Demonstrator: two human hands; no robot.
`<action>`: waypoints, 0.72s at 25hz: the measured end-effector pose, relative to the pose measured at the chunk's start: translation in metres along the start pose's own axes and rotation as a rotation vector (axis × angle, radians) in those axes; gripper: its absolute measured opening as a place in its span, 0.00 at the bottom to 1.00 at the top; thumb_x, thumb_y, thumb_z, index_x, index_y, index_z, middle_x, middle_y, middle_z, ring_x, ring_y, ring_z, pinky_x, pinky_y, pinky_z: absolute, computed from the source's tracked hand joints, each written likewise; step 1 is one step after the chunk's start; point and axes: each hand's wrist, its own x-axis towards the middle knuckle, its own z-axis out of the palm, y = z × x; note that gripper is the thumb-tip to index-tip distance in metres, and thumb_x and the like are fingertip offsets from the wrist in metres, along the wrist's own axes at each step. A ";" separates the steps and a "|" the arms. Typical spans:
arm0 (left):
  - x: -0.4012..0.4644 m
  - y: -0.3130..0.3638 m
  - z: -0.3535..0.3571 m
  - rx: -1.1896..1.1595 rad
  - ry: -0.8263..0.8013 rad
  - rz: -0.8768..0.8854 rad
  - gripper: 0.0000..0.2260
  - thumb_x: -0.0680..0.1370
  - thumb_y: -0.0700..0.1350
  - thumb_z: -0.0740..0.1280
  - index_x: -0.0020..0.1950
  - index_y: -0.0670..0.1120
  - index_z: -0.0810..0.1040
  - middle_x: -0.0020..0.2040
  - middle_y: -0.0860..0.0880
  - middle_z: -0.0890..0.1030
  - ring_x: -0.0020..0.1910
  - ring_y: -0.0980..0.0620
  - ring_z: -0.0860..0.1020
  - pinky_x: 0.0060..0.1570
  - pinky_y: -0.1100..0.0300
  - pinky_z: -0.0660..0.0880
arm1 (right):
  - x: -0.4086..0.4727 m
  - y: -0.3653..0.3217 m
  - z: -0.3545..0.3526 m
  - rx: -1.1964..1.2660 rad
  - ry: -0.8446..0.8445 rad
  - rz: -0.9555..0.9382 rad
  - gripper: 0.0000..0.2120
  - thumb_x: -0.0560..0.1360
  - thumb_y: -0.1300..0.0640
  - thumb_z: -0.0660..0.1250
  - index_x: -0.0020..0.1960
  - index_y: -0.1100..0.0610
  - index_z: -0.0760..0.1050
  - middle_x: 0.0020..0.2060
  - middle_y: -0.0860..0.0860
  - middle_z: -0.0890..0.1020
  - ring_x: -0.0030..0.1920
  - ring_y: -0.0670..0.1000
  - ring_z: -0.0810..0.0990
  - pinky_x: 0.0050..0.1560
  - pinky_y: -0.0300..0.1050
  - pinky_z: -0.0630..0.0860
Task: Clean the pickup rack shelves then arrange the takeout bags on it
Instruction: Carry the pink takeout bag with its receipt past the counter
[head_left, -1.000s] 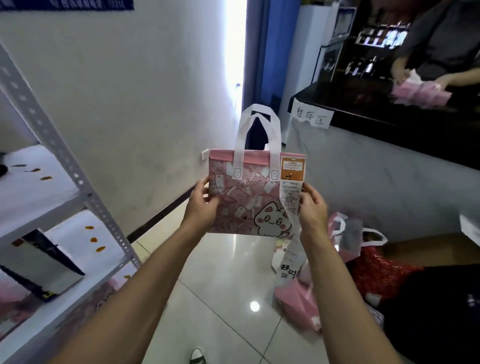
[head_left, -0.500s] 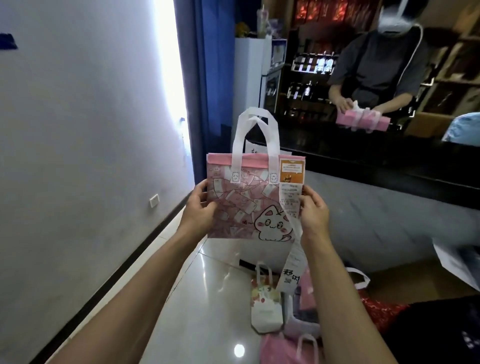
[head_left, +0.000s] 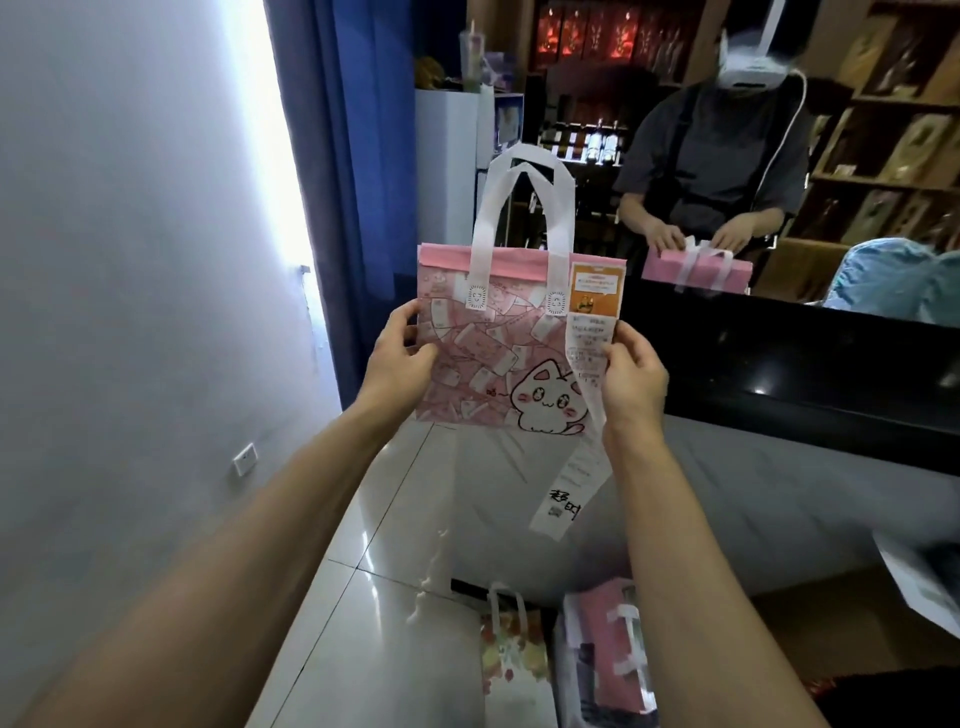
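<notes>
I hold a pink takeout bag (head_left: 488, 353) with a cartoon cat print and white handles upright in front of me, at chest height. My left hand (head_left: 397, 358) pinches its left edge. My right hand (head_left: 631, 376) pinches its right edge, over a long white receipt (head_left: 569, 486) that hangs from an orange label at the bag's top right corner. The pickup rack is out of view.
More takeout bags stand on the tiled floor below: a white flowered bag (head_left: 514, 660) and a pink bag in clear plastic (head_left: 608, 654). A black counter (head_left: 810, 374) runs along the right. Behind it a person handles another pink bag (head_left: 696, 270). A white wall is at left.
My view has swung right and up, away from the rack, which has left the frame. The bag stays held in both hands; the counter and the person behind it came into view.
</notes>
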 end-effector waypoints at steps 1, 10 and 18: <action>0.016 -0.001 0.004 0.005 -0.004 0.001 0.20 0.81 0.43 0.63 0.70 0.61 0.68 0.54 0.59 0.80 0.51 0.59 0.80 0.37 0.68 0.78 | 0.015 0.003 0.007 -0.003 0.000 -0.004 0.18 0.81 0.63 0.61 0.70 0.55 0.76 0.57 0.49 0.84 0.57 0.48 0.83 0.62 0.51 0.80; 0.157 -0.012 0.049 0.026 -0.060 0.037 0.24 0.81 0.37 0.61 0.72 0.59 0.67 0.57 0.60 0.79 0.51 0.64 0.80 0.35 0.72 0.77 | 0.159 0.017 0.060 0.049 0.020 -0.007 0.18 0.79 0.63 0.63 0.66 0.53 0.79 0.55 0.50 0.86 0.56 0.50 0.85 0.60 0.53 0.81; 0.232 -0.029 0.071 0.010 -0.069 0.027 0.23 0.81 0.37 0.61 0.74 0.55 0.67 0.56 0.61 0.78 0.51 0.67 0.79 0.39 0.71 0.79 | 0.225 0.029 0.082 0.055 0.044 -0.001 0.18 0.79 0.65 0.63 0.64 0.53 0.81 0.54 0.52 0.87 0.54 0.51 0.86 0.59 0.54 0.82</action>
